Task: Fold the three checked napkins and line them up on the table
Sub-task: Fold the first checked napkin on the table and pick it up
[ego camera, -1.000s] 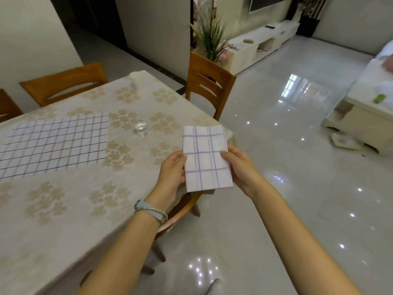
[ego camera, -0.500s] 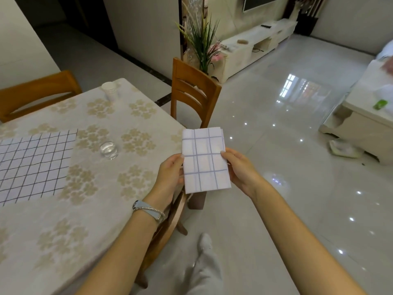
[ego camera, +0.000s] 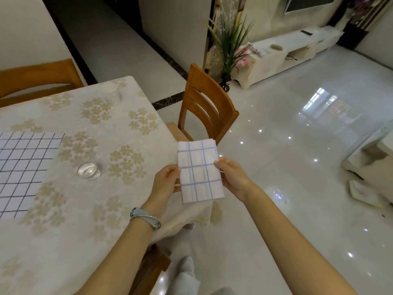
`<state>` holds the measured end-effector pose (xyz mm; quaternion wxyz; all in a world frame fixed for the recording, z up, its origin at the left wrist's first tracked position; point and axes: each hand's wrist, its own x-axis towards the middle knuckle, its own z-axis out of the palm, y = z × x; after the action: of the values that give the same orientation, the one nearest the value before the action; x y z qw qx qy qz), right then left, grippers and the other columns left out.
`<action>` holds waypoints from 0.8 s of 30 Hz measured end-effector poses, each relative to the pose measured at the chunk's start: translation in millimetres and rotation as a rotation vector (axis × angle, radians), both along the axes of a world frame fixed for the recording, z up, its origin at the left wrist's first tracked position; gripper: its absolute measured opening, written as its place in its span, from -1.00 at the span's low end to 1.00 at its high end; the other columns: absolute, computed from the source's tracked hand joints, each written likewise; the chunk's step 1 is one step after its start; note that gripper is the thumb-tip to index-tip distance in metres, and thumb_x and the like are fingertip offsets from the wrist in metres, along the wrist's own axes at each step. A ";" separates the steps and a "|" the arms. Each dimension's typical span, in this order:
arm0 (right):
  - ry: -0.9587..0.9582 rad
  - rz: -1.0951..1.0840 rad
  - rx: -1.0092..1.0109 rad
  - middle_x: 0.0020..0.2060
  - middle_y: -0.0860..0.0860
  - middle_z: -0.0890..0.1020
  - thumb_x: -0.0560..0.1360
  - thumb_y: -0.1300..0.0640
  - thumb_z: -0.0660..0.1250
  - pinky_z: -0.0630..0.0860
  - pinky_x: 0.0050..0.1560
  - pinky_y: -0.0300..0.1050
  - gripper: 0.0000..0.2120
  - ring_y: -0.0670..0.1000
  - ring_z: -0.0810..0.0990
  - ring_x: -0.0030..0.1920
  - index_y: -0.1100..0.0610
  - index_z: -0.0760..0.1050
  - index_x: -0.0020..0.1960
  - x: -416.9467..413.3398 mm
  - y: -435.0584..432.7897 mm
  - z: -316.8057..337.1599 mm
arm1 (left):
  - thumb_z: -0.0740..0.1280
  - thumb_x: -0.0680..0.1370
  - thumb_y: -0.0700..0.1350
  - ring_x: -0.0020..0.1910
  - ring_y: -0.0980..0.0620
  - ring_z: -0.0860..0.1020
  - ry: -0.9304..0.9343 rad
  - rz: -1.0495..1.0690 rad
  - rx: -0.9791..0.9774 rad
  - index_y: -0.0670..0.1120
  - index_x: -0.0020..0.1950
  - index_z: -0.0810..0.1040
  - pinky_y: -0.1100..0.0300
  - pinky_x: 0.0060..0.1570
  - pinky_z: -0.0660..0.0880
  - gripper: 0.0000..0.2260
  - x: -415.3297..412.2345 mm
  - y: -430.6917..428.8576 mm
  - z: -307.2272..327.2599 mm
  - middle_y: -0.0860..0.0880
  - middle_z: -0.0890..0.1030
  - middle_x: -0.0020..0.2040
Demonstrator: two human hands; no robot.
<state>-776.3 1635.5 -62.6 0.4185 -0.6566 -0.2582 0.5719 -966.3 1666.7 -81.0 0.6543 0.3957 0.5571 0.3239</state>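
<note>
A folded white napkin with pale blue checks (ego camera: 200, 171) is held in the air just past the table's right edge. My left hand (ego camera: 165, 182) pinches its left edge and my right hand (ego camera: 231, 177) pinches its right edge. An unfolded white napkin with dark checks (ego camera: 23, 169) lies flat on the table (ego camera: 89, 220) at the far left, partly cut off by the frame. No third napkin shows.
A clear glass (ego camera: 88, 171) stands on the table between the flat napkin and my hands. A stack of paper cups (ego camera: 111, 91) sits at the far corner. Wooden chairs (ego camera: 207, 109) stand at the table's right side and back left; glossy floor lies to the right.
The view has swung right, so the flat napkin and the glass sit further left in frame. Both hands still hold the folded napkin in the same grip.
</note>
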 end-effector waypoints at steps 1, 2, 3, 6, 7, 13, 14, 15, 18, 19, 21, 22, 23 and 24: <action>0.000 0.021 -0.007 0.08 0.12 0.65 0.61 0.10 0.23 0.59 0.01 -0.06 -0.76 0.08 0.63 0.08 0.15 0.53 0.21 3.8 10.0 -2.5 | 0.21 0.65 -0.11 -0.12 -0.01 0.65 0.004 0.025 -0.007 -0.13 0.10 0.60 0.23 -0.28 0.58 -0.80 2.9 5.2 -2.3 -0.07 0.68 -0.02; 0.001 0.043 -0.014 0.08 0.11 0.65 0.61 0.10 0.23 0.60 0.02 -0.04 -0.77 0.08 0.63 0.09 0.14 0.54 0.20 7.2 19.6 -4.9 | 0.21 0.65 -0.11 -0.12 -0.01 0.65 0.006 0.054 -0.015 -0.13 0.09 0.60 0.22 -0.27 0.59 -0.81 5.4 9.7 -4.5 -0.07 0.68 -0.02; -0.002 0.068 -0.025 0.09 0.11 0.65 0.61 0.09 0.24 0.61 0.04 -0.02 -0.77 0.09 0.64 0.10 0.13 0.54 0.20 10.8 29.3 -7.9 | 0.22 0.65 -0.11 -0.12 -0.02 0.65 0.006 0.083 -0.024 -0.13 0.09 0.60 0.22 -0.27 0.59 -0.81 7.8 13.6 -7.1 -0.07 0.68 -0.03; 0.000 0.139 -0.060 0.11 0.13 0.65 0.60 0.10 0.25 0.62 0.05 0.01 -0.75 0.12 0.64 0.12 0.14 0.52 0.23 23.5 55.6 -20.4 | 0.23 0.65 -0.12 -0.13 -0.01 0.65 -0.005 0.154 -0.041 -0.14 0.09 0.60 0.20 -0.25 0.59 -0.82 16.7 24.0 -14.9 -0.07 0.68 -0.04; 0.003 0.162 -0.068 0.11 0.13 0.65 0.61 0.11 0.24 0.62 0.04 0.01 -0.75 0.12 0.64 0.11 0.15 0.52 0.23 28.0 63.3 -23.8 | 0.22 0.65 -0.12 -0.13 -0.01 0.65 -0.006 0.177 -0.042 -0.14 0.09 0.60 0.21 -0.24 0.59 -0.82 20.2 26.8 -17.8 -0.07 0.69 -0.04; -0.037 0.316 -0.073 0.14 0.13 0.61 0.61 0.15 0.24 0.62 0.02 -0.03 -0.77 0.12 0.61 0.13 0.19 0.53 0.22 55.4 115.4 -36.7 | 0.22 0.64 -0.18 -0.14 -0.02 0.64 -0.010 0.361 -0.047 -0.15 0.04 0.60 0.29 -0.31 0.57 -0.84 53.6 42.5 -30.3 -0.11 0.67 -0.04; -0.066 0.356 -0.072 0.16 0.14 0.60 0.61 0.16 0.24 0.61 0.05 0.00 -0.77 0.13 0.60 0.15 0.20 0.52 0.22 58.2 125.1 -38.5 | 0.22 0.64 -0.19 -0.15 -0.01 0.64 -0.006 0.406 -0.044 -0.15 0.04 0.59 0.29 -0.31 0.56 -0.84 59.7 43.9 -32.5 -0.11 0.67 -0.04; -0.099 0.402 -0.072 0.16 0.15 0.59 0.61 0.18 0.23 0.60 0.08 0.03 -0.77 0.14 0.59 0.16 0.22 0.51 0.23 60.8 134.3 -40.6 | 0.21 0.64 -0.19 -0.16 0.00 0.65 0.002 0.451 -0.042 -0.15 0.05 0.59 0.29 -0.30 0.56 -0.84 65.6 43.9 -35.1 -0.10 0.68 -0.04; -0.134 0.553 -0.051 0.04 0.09 0.60 0.62 0.24 0.20 0.58 0.09 0.00 -0.81 0.06 0.59 0.05 0.24 0.51 0.17 65.2 153.2 -41.7 | 0.22 0.64 -0.18 -0.14 0.00 0.65 0.015 0.580 -0.049 -0.18 0.11 0.57 0.28 -0.27 0.58 -0.84 81.1 38.4 -43.4 -0.11 0.68 -0.02; -0.125 0.605 -0.047 -0.01 0.06 0.60 0.62 0.26 0.19 0.58 0.05 -0.04 -0.81 0.02 0.59 0.00 0.23 0.52 0.17 65.6 157.3 -43.3 | 0.22 0.64 -0.19 -0.13 0.00 0.65 0.015 0.622 -0.057 -0.19 0.12 0.56 0.27 -0.26 0.58 -0.84 85.4 34.4 -46.8 -0.11 0.67 -0.02; -0.131 0.720 -0.040 -0.03 0.06 0.62 0.61 0.28 0.19 0.58 0.05 -0.03 -0.80 0.02 0.60 -0.03 0.21 0.54 0.15 63.9 165.0 -46.4 | 0.24 0.63 -0.20 -0.14 0.02 0.66 0.013 0.711 -0.077 -0.21 0.12 0.54 0.27 -0.25 0.59 -0.86 92.1 24.8 -54.0 -0.12 0.67 -0.02; -0.151 0.780 -0.036 -0.03 0.07 0.63 0.60 0.28 0.19 0.59 0.06 -0.02 -0.80 0.03 0.60 -0.03 0.18 0.55 0.13 61.2 169.0 -48.9 | 0.25 0.63 -0.21 -0.15 0.02 0.66 0.011 0.756 -0.091 -0.21 0.11 0.54 0.27 -0.25 0.59 -0.87 94.7 19.2 -57.3 -0.12 0.67 -0.02; -0.170 0.836 -0.037 -0.03 0.07 0.63 0.60 0.28 0.20 0.60 0.02 -0.07 -0.80 0.01 0.61 -0.04 0.16 0.55 0.13 57.1 173.1 -52.9 | 0.26 0.62 -0.21 -0.15 0.02 0.66 0.009 0.800 -0.105 -0.20 0.10 0.54 0.27 -0.25 0.59 -0.88 96.4 13.3 -60.4 -0.12 0.67 -0.03; -0.172 0.884 -0.041 -0.04 0.05 0.62 0.60 0.28 0.20 0.61 -0.07 -0.18 -0.80 -0.02 0.60 -0.07 0.16 0.54 0.16 51.7 176.7 -56.5 | 0.27 0.62 -0.21 -0.13 0.00 0.66 0.011 0.840 -0.119 -0.19 0.08 0.55 0.26 -0.23 0.59 -0.90 97.5 7.7 -63.7 -0.13 0.67 -0.02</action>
<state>-724.6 1812.3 -119.1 0.0980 -0.5367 -0.5363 0.6440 -868.8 1674.4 -144.7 0.4843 0.0976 0.6912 0.5275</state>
